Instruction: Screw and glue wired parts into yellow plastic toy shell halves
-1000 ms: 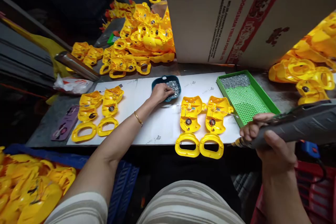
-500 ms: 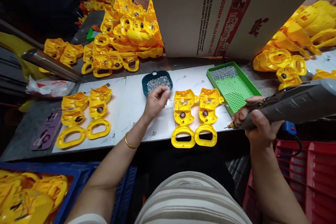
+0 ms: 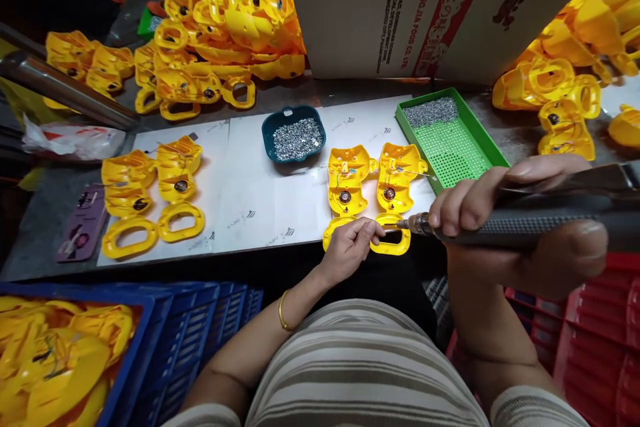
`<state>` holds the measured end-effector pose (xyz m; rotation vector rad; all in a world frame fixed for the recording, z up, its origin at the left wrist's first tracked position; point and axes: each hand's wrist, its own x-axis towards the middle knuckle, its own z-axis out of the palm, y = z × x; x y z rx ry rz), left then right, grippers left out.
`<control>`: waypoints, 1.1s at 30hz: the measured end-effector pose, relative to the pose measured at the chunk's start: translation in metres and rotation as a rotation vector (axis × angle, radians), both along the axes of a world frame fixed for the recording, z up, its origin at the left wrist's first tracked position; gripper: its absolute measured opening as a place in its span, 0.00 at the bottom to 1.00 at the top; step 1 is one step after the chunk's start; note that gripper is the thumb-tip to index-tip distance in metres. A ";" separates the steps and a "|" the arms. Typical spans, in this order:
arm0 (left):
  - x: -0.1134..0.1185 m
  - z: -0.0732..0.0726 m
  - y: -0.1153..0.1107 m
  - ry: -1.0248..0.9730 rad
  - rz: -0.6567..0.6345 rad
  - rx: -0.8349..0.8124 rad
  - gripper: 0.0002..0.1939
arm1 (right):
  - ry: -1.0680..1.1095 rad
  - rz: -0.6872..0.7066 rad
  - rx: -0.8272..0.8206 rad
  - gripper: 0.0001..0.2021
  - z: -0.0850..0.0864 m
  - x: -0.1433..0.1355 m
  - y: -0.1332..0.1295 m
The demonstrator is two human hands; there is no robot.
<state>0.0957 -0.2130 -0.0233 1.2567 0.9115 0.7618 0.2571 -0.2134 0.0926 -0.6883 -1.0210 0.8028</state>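
Observation:
My right hand (image 3: 510, 220) is wrapped round a dark electric screwdriver (image 3: 530, 217), its bit pointing left. My left hand (image 3: 353, 247) is pinched at the bit's tip; whatever lies between the fingertips is too small to make out. Both are over the handle loops of two yellow plastic shell halves, the left shell (image 3: 345, 193) and the right shell (image 3: 393, 193). These lie open side up, with wires and a round metal part inside. Behind them stand a dark teal dish (image 3: 270, 140) of small screws and a green perforated tray (image 3: 450, 153) with more screws at its far end.
Two more yellow shells (image 3: 177, 193) lie on the left of the white sheet, beside a purple phone-like case (image 3: 83, 227). A large carton (image 3: 360, 27) stands behind. Yellow shells are piled at both sides. Blue crates (image 3: 180, 327) and a red crate (image 3: 595, 327) flank me below.
My left hand has moved from beside the screw dish down to the shell handles. My right hand has brought the screwdriver's bit left to meet it. The view has shifted slightly.

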 end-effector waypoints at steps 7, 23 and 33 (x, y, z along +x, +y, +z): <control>-0.005 -0.004 -0.003 0.121 -0.063 0.216 0.24 | 0.082 0.114 0.071 0.10 -0.012 -0.005 0.009; -0.008 0.000 0.002 0.250 -0.105 0.629 0.14 | 0.111 0.122 -0.024 0.10 -0.022 -0.014 0.009; -0.014 0.008 -0.001 0.389 -0.120 0.735 0.13 | 0.078 0.166 -0.065 0.12 -0.026 -0.016 0.006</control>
